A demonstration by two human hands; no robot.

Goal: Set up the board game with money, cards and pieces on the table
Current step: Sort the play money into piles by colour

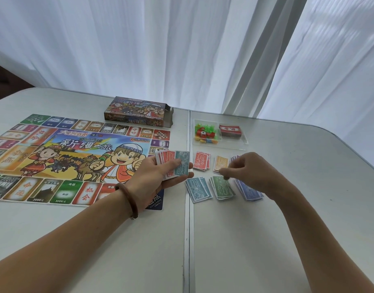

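Red and teal paper notes [181,156] gripped in my left hand [158,176]; right hand [251,172] curled over green 500-note pile [222,189], hold unclear.

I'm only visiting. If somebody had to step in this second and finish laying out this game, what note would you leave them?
Left hand: grips a fan of unsorted banknotes, with a 1000 note on top.
Right hand: fingertips at the green 500 pile; I cannot tell whether it pinches a note.
Done: game board is unfolded on the table. Beside it lie sorted piles, including the red 10000 pile and the blue 1000 pile.
Left: sort the held notes, then set out the card deck and playing pieces, both still in the clear tray.
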